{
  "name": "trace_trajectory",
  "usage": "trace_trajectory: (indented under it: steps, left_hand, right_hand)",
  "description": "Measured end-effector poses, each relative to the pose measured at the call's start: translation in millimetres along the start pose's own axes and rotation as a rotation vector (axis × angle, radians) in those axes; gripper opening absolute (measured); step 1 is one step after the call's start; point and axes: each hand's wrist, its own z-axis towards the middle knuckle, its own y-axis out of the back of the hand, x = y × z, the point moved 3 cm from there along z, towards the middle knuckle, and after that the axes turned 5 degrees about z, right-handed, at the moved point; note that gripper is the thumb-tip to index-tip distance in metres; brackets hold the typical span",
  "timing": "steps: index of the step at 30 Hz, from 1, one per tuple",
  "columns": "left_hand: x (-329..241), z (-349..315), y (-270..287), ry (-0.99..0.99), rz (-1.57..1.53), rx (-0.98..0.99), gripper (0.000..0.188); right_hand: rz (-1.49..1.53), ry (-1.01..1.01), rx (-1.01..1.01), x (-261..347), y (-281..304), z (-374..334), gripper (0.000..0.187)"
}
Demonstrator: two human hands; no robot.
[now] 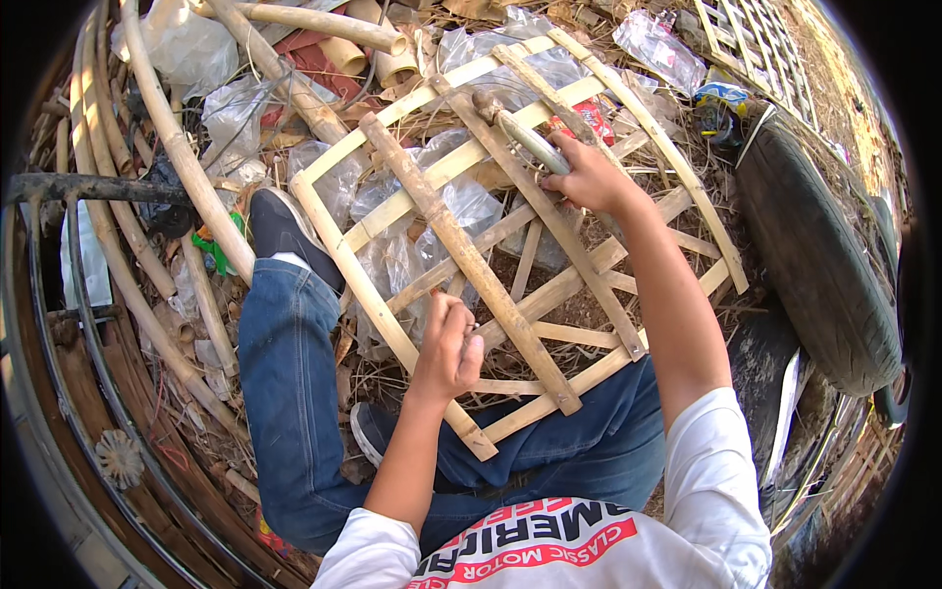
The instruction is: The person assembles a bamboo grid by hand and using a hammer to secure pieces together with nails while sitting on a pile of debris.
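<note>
A lattice panel of split bamboo strips lies tilted in front of me, its near edge over my lap. My right hand is closed round the pale, pipe-like handle of a hammer. The hammer's brownish, knobby head rests over the upper middle of the lattice. My left hand is closed above the left part of the panel, next to a long crossing strip. Whatever its fingers may hold is hidden.
Bamboo poles and a black metal frame lie on the left. A worn tyre stands at right, below another bamboo lattice. Clear plastic bags and dry leaves litter the ground. My shoe touches the panel's left side.
</note>
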Motion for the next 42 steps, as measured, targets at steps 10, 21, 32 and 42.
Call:
trace_trajectory:
  steps: [10,21,32,42]
  left_hand:
    - [-6.2,127.9,-29.4,-0.147,-0.12,0.037,0.017]
    - [2.7,147.2,-56.6,-0.048,-0.156,-0.129,0.018]
    - [16.4,152.5,-58.8,-0.001,-0.113,-0.161,0.014]
    - [11.7,155.7,-59.5,-0.135,0.226,-0.176,0.015]
  right_hand:
    - [0.038,0.014,0.007,3.4,0.8,0.4,0.062]
    - [-0.075,0.107,-0.083,-17.7,-2.0,7.3,0.062]
    - [-0.06,0.123,-0.08,-18.4,-3.8,10.8,0.061]
    - [0.066,0.042,-0.033,-18.0,-5.7,11.5,0.056]
